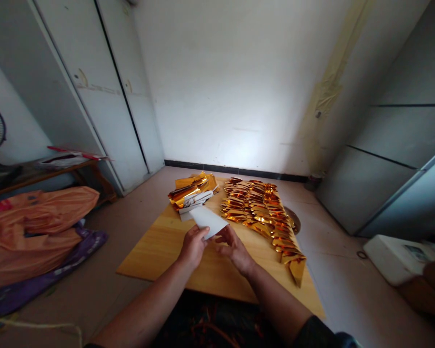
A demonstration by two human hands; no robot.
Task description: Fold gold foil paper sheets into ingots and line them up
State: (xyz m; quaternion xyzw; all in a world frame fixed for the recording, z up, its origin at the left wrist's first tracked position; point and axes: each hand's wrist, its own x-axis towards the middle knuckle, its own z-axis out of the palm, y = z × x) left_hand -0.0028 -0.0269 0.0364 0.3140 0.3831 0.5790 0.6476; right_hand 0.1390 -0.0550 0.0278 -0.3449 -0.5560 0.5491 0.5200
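A white sheet of paper [209, 221] is held above the wooden board [159, 246]. My left hand [195, 245] is closed on its lower left edge, thumb on top. Close to the sheet's right corner, my right hand [235, 247] has bent fingers spread apart; whether its fingertips touch the paper is hard to make out. Just beyond the sheet lies a loose pile of gold foil sheets [192, 188] with white paper pieces [195, 199]. On the board's right side, folded gold foil pieces [253, 203] lie in several overlapping rows.
A round metallic dish [293, 220] shows past the board's right edge. Orange cloth or sacking [39, 232] and a purple bag [58, 270] lie on the left floor. Grey cabinets [83, 87], a refrigerator [391, 145] and a white foam box [398, 258] stand around.
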